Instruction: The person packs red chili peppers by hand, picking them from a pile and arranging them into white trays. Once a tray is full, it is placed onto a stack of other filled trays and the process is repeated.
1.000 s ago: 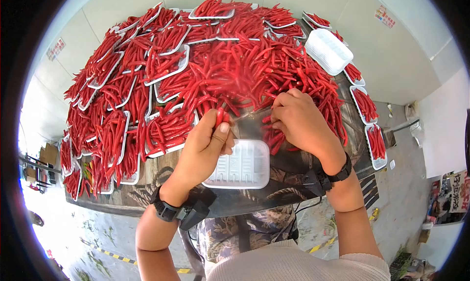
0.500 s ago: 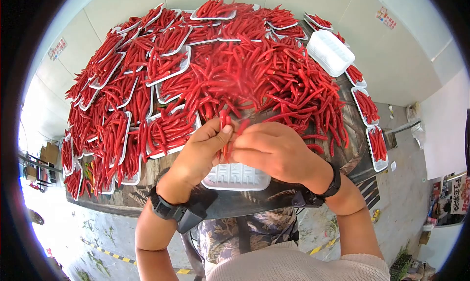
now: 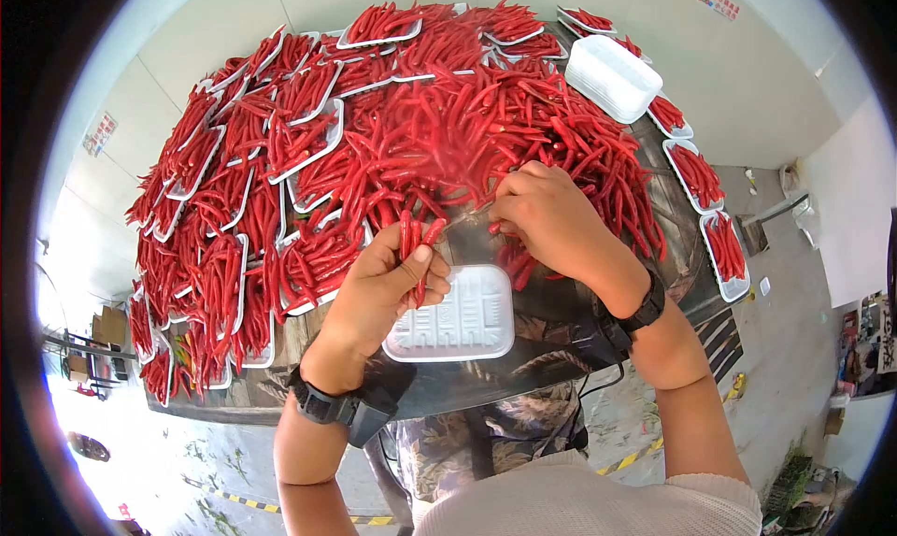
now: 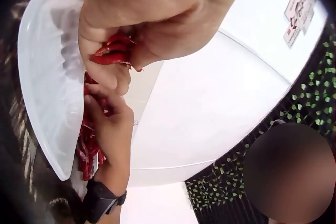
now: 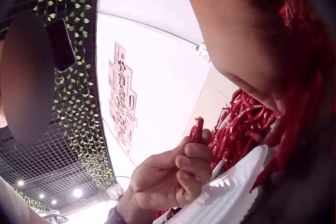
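My left hand [image 3: 388, 270] grips a few red chili peppers [image 3: 419, 237] upright between thumb and fingers, above the left part of a white plastic tray [image 3: 462, 316]. That tray holds no peppers. The held peppers [image 4: 113, 53] also show inside the curled fingers in the left wrist view. At the near right edge of a large heap of loose red chili peppers [image 3: 448, 134], my right hand [image 3: 551, 218] reaches down with bent fingers. Red shows at its fingertips, but I cannot tell whether it pinches a pepper.
Filled trays [image 3: 308, 265] crowd the table's left side and back. A stack of white trays [image 3: 614, 78] stands at the back right, and several filled trays [image 3: 721, 251] line the right edge. The table's near edge [image 3: 523, 386] runs close to the body.
My right hand came from the heap to the left hand, then went back to the heap. More peppers now show in the left hand. The head view has shifted slightly.
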Tool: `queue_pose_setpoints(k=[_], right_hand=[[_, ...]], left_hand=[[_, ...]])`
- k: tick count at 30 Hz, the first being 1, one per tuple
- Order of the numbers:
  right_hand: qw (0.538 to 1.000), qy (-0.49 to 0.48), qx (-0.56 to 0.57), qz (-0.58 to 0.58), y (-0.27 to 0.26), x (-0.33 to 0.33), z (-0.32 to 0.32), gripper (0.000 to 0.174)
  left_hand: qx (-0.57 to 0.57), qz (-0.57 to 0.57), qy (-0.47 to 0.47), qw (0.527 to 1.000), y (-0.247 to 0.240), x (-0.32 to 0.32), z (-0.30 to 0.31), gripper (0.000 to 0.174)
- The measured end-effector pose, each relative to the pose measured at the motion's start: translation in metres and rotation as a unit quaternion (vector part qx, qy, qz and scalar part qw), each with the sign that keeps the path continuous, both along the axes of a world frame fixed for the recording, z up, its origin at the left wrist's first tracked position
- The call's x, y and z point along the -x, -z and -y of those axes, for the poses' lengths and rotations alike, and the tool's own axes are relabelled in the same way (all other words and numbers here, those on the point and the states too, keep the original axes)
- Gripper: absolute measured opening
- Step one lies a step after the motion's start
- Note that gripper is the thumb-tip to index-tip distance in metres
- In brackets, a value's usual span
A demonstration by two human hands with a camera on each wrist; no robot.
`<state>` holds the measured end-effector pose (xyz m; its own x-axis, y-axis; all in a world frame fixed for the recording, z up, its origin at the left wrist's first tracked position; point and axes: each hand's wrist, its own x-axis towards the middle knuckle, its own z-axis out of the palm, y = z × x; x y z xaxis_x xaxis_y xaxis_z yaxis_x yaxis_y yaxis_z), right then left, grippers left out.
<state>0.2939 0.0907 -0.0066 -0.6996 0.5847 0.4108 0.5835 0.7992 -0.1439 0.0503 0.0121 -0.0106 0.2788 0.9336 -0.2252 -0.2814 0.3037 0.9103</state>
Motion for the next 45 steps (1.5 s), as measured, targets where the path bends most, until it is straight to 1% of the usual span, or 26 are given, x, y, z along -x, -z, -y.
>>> queue_pose_setpoints(k=[2,4,5,6,7,8,10,11,14,17,18,19,21,22,23,25,26,28,29,32,34,35,37,41,43,45], right_hand=[[1.0,0.003,0.002,-0.002,-0.004,0.004,0.002,0.022],[0.986,-0.025,0.01,-0.162,-0.013,0.009,0.006,0.024],[0.986,-0.025,0.009,-0.164,-0.02,0.012,0.011,0.024],[0.954,-0.036,0.131,-0.268,-0.026,0.016,0.019,0.022],[0.896,-0.047,0.25,-0.365,-0.029,0.019,0.026,0.02],[0.895,-0.047,0.25,-0.366,-0.027,0.024,0.029,0.02],[0.869,-0.108,0.267,-0.402,-0.022,0.03,0.033,0.019],[0.868,-0.107,0.268,-0.404,-0.02,0.03,0.034,0.019],[0.922,-0.104,0.222,-0.301,-0.014,0.03,0.035,0.029],[0.937,-0.052,0.173,-0.3,-0.021,0.023,0.03,0.03],[0.938,-0.039,0.198,-0.283,-0.026,0.018,0.026,0.021],[0.937,-0.038,0.198,-0.286,-0.023,0.01,0.019,0.021],[0.993,-0.034,0.057,-0.094,-0.012,-0.002,0.007,0.02],[0.995,-0.028,0.093,-0.036,-0.01,-0.004,0.008,0.014],[0.995,-0.026,0.092,-0.042,-0.009,-0.005,0.008,0.014],[0.993,-0.042,0.101,0.037,-0.007,-0.005,0.007,0.011],[0.994,-0.039,0.101,0.032,-0.007,-0.006,0.007,0.011],[0.993,-0.068,0.084,0.047,-0.007,-0.007,0.005,0.011],[0.994,-0.065,0.083,0.041,-0.007,-0.008,0.004,0.011],[0.997,-0.024,0.059,-0.039,-0.008,-0.012,0.0,0.012],[0.986,0.004,0.089,-0.143,-0.016,-0.014,-0.001,0.013],[0.986,0.004,0.088,-0.145,-0.02,-0.014,0.001,0.013],[0.955,-0.005,0.189,-0.231,-0.028,-0.012,0.006,0.011],[0.941,0.007,0.173,-0.29,-0.036,-0.007,0.009,0.013],[0.899,-0.075,0.289,-0.32,-0.038,-0.009,0.01,0.013],[0.894,-0.107,0.299,-0.318,-0.033,-0.003,0.013,0.015]], left_hand=[[-0.011,-0.011,0.009,1.0,0.005,0.002,-0.001,0.022],[-0.023,-0.02,0.017,0.999,0.001,0.001,0.0,0.022],[-0.031,-0.041,-0.017,0.999,-0.007,-0.004,0.002,0.022],[-0.038,-0.062,-0.052,0.996,-0.011,-0.01,0.004,0.022],[-0.039,-0.063,-0.052,0.996,-0.011,-0.014,0.005,0.022],[-0.093,-0.06,-0.074,0.991,-0.009,-0.018,0.007,0.022],[-0.172,-0.05,-0.097,0.979,-0.001,-0.024,0.008,0.023],[-0.17,-0.052,-0.096,0.979,0.002,-0.023,0.008,0.023],[-0.133,-0.119,-0.007,0.984,0.004,-0.014,0.008,0.021],[-0.096,-0.116,0.005,0.989,-0.007,-0.015,0.01,0.02],[-0.095,-0.119,0.007,0.988,-0.006,-0.014,0.009,0.02],[-0.109,-0.121,-0.011,0.986,-0.003,-0.013,0.009,0.019],[-0.125,-0.128,-0.026,0.984,0.0,-0.011,0.007,0.019],[-0.115,-0.116,-0.028,0.986,0.0,-0.009,0.006,0.019],[-0.105,-0.104,-0.029,0.989,0.001,-0.007,0.005,0.02],[-0.086,-0.091,-0.029,0.992,0.002,-0.005,0.004,0.025],[-0.067,-0.072,-0.033,0.995,0.002,-0.005,0.004,0.031],[-0.066,-0.076,-0.033,0.994,0.001,-0.007,0.004,0.025],[-0.064,-0.074,-0.038,0.994,0.0,-0.009,0.005,0.019],[-0.065,-0.071,-0.037,0.995,-0.004,-0.01,0.005,0.021],[-0.067,-0.066,-0.046,0.994,-0.004,-0.01,0.004,0.021],[-0.069,-0.067,-0.046,0.994,-0.001,-0.007,0.003,0.021],[-0.086,-0.088,-0.025,0.992,0.003,-0.001,0.001,0.02],[-0.065,-0.095,-0.041,0.993,0.001,-0.004,0.001,0.021],[-0.048,-0.033,-0.107,0.993,-0.003,-0.011,0.004,0.025],[-0.036,-0.016,-0.089,0.995,-0.009,-0.014,0.006,0.027]])
